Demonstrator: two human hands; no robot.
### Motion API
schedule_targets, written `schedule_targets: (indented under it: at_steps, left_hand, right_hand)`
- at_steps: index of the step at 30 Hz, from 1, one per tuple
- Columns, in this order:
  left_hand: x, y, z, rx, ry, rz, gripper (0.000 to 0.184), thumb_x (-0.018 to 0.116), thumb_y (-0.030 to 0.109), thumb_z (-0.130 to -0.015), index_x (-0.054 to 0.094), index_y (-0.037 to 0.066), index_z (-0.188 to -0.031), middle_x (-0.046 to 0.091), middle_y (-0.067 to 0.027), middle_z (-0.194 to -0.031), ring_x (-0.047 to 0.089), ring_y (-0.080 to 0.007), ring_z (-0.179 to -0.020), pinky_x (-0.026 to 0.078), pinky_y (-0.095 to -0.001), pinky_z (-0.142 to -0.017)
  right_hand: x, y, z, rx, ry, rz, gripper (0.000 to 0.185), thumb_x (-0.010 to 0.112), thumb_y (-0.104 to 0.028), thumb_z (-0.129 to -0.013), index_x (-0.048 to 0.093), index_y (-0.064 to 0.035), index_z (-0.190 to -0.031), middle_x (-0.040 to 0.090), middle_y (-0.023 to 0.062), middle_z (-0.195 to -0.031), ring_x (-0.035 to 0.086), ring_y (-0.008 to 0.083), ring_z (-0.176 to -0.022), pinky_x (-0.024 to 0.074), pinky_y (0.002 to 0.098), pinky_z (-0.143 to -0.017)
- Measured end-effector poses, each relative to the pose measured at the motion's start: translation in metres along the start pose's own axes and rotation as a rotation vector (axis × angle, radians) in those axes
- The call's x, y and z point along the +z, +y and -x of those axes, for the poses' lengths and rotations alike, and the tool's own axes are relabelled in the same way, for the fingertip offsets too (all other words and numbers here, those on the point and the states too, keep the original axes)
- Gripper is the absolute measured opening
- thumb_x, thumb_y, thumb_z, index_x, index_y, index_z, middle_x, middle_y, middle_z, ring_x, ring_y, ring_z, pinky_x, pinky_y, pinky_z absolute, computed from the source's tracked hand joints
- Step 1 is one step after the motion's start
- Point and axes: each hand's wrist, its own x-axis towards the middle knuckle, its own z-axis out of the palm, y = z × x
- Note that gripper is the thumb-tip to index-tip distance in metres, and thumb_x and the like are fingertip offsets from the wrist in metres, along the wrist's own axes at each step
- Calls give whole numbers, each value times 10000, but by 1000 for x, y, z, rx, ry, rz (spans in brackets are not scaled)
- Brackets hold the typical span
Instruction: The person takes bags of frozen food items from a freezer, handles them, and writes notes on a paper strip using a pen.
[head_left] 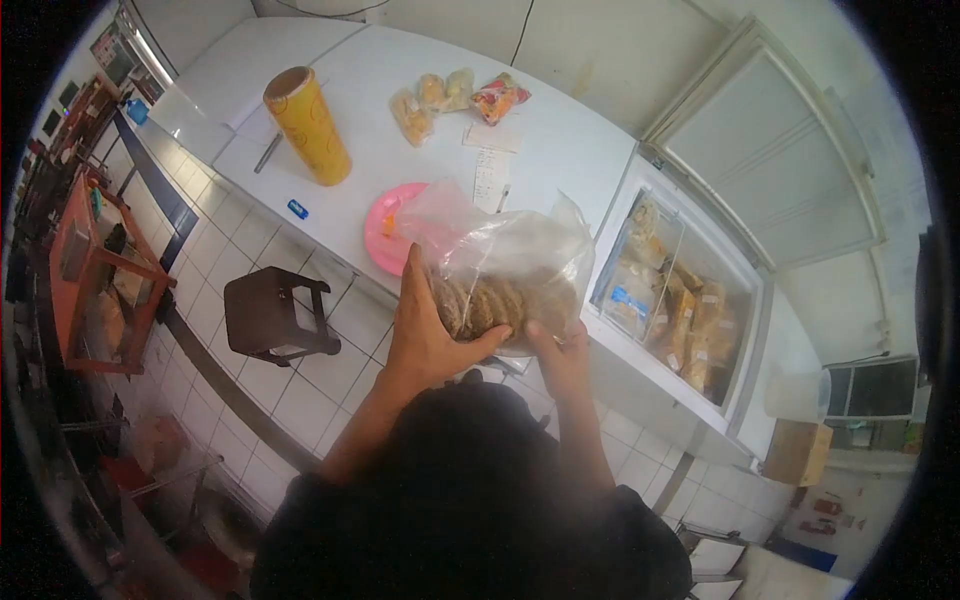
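Both hands hold up a clear plastic bag [520, 245] with several round brown patties lined up in its lower part. My left hand [430, 325] grips the bag's left side, its thumb pressed along the bottom edge. On the right side, my right hand [562, 358] has its thumb on the bag's front. Partly behind the bag, a pink plate [380, 240] with a small orange item rests on the white table [350, 225]. A paper slip with writing [490, 178] and a pen lie just beyond the bag.
An upright yellow roll [312, 130] and several small food bags [432, 95] stand on the table. At right, a chest freezer [650, 355] is open, with packaged food inside. A dark stool [270, 312] stands at left, near an orange cabinet [85, 270].
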Motion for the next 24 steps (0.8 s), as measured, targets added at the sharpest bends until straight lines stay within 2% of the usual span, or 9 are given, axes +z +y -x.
schedule_targets:
  at_steps: [7,17,20,21,23,24]
  left_hand:
    - [-11,-6,4,-25,21,-31,1369,955,403,-645,83,-132,-1555,313,-382,-1521,388,-481,-1422,364,-513,-1170]
    - [-30,-16,2,-52,21,14,1368,960,385,-639,79,-110,-1562,326,-375,-1512,408,-483,-1401,378,-518,-1154]
    - [-34,-19,2,-14,44,31,1356,959,380,-644,88,-99,-1566,336,-372,-1506,407,-479,-1404,383,-517,-1151]
    - [-35,-22,1,-14,46,32,1356,959,380,-644,88,-99,-1566,336,-372,-1506,407,-479,-1404,383,-517,-1151]
    - [-39,-34,-2,23,62,108,1243,947,360,-682,181,-104,-1544,427,-345,-1452,470,-429,-1356,398,-496,-1134]
    - [-38,-44,-2,22,62,107,1243,947,360,-682,181,-104,-1544,427,-345,-1452,470,-429,-1356,398,-496,-1134]
  right_hand:
    - [13,9,0,21,42,45,313,777,-195,-943,663,-12,-1169,709,36,-1046,656,109,-929,544,286,-810]
    - [37,5,-2,10,12,53,347,785,-214,-938,657,-8,-1186,707,33,-1048,646,106,-928,529,283,-808]
    - [39,8,-2,31,2,107,369,726,-291,-985,651,-5,-1207,701,43,-1080,639,113,-982,525,292,-844]
    - [36,14,-3,43,-5,24,403,680,-343,-1009,643,-7,-1228,693,48,-1110,630,117,-1015,520,300,-866]
    - [32,21,-4,56,-14,-59,443,633,-395,-1033,634,-8,-1249,684,52,-1140,621,120,-1048,515,308,-888]
    - [30,23,-3,60,-63,3,480,585,-422,-1051,616,-5,-1287,674,60,-1182,612,124,-1077,508,315,-910]
